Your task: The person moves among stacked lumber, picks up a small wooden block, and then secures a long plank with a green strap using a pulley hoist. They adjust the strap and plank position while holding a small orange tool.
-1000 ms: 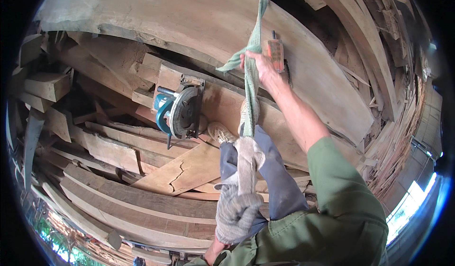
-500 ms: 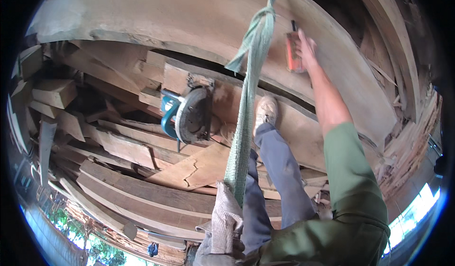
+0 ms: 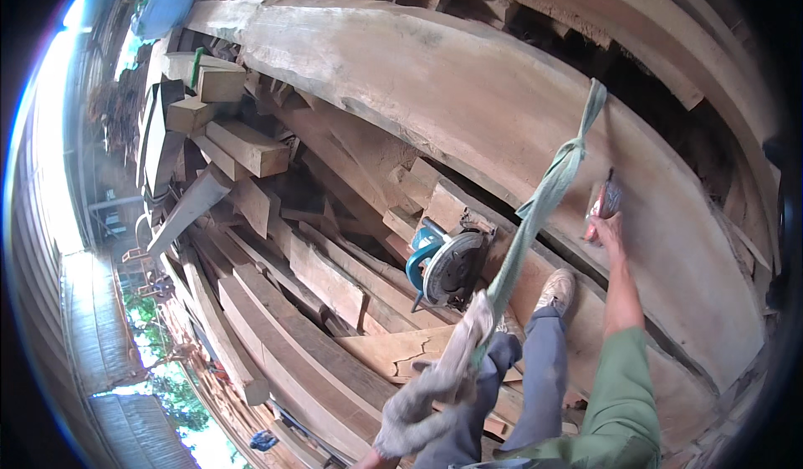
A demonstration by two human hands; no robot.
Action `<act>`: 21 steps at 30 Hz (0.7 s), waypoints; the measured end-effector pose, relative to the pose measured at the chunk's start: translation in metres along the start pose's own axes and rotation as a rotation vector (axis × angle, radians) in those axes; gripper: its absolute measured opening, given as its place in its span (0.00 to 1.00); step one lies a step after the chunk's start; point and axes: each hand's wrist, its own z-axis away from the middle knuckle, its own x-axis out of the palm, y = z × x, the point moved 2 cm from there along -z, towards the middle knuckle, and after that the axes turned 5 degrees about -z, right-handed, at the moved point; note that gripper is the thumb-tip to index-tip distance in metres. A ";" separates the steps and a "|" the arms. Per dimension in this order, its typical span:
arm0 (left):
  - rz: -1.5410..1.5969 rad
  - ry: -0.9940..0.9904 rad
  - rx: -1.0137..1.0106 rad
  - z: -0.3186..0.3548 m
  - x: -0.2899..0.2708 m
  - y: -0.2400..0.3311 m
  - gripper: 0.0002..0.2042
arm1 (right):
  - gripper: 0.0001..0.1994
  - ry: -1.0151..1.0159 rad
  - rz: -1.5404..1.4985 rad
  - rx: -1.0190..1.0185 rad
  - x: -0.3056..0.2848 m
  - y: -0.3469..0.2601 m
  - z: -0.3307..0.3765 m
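Note:
My left hand [image 3: 422, 410], in a pale work glove, is closed at the lower end of a pale green lifting strap [image 3: 535, 218]. Whitish glove fabric [image 3: 473, 327] lies along the strap above it; whether this is a second glove cannot be told. The strap rises, knotted, to the far edge of a broad wooden slab [image 3: 468, 76]. My bare right hand [image 3: 609, 231] is closed around a red handheld remote [image 3: 604, 201] with a short black stub, above the slab. A teal circular saw [image 3: 447, 260] rests on wood left of the strap, untouched.
Stacked beams [image 3: 247, 147] and long planks [image 3: 293, 344] fill the left. My shoe [image 3: 555, 289] stands on wood beside a dark gap along the slab. A cracked board [image 3: 401, 352] lies near my legs. More curved timber [image 3: 669, 17] is at the far right.
The view has swung, bringing more of the left side into sight. My right hand and the remote have turned, and the remote now shows more edge-on. Both hands keep their holds.

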 end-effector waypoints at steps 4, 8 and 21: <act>-0.041 -0.061 -0.012 0.000 0.007 0.004 0.24 | 0.19 -0.288 -0.680 0.382 -0.022 -0.003 0.110; -0.082 -0.104 0.008 -0.001 0.023 0.037 0.25 | 0.17 -0.791 -0.991 0.276 -0.096 -0.061 0.264; -0.461 -0.257 0.028 -0.015 0.035 0.047 0.23 | 0.40 -0.490 -1.274 -0.467 -0.335 -0.248 0.434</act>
